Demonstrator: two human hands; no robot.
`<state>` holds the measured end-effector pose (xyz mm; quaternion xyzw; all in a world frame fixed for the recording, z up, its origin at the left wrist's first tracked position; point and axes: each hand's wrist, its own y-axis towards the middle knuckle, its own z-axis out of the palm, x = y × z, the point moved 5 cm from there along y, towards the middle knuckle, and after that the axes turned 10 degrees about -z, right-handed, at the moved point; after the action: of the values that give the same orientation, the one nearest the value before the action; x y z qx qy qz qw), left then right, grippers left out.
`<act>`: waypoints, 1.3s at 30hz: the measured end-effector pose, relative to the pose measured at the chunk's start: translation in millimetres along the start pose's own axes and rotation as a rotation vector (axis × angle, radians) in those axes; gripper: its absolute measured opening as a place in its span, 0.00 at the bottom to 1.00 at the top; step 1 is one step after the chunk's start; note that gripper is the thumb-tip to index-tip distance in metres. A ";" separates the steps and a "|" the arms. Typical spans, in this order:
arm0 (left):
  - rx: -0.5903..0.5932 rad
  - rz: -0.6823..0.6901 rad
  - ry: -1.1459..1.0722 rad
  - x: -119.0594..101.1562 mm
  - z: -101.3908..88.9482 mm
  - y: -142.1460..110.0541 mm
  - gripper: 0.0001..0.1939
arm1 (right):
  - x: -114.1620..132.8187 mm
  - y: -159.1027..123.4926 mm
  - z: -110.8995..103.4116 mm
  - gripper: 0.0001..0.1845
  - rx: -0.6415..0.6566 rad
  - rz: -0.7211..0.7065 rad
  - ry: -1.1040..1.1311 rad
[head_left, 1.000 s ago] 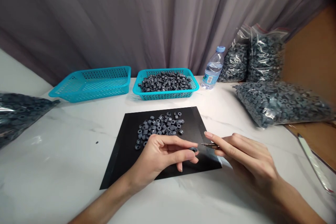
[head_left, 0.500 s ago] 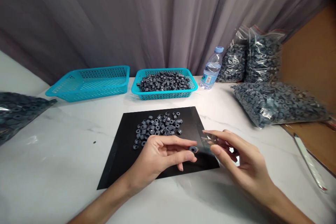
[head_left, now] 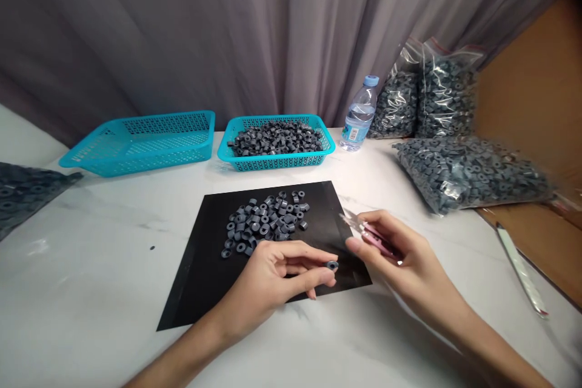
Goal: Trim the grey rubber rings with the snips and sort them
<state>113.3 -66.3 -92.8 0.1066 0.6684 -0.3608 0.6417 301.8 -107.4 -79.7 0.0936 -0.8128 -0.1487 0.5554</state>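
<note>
My left hand pinches a small grey plastic ring between thumb and fingertips, its hole showing at the front edge of the black mat. To the right, my right hand is closed round a pair of small pink-handled snips. Their metal blades point left toward the mat's right edge, apart from the ring. Behind my left hand, a loose pile of similar grey rings lies on the mat.
A blue basket full of grey rings stands at the back, beside another blue basket. Right of them are a water bottle and bags of rings. A slim knife-like tool lies far right; another bag is at left.
My right hand has turned and risen a little, so the pink handles now show. The left hand still holds the ring, which is tilted slightly differently. The whole view has shifted a little.
</note>
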 end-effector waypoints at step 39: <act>-0.114 0.079 0.119 -1.1 -23.7 4.0 0.17 | -52.7 16.5 1.2 0.18 0.018 -0.192 -0.599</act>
<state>97.3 -48.3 -95.2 0.1175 0.7200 -0.2896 0.6196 320.2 -75.1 -120.5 0.1268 -0.9290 -0.2139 0.2739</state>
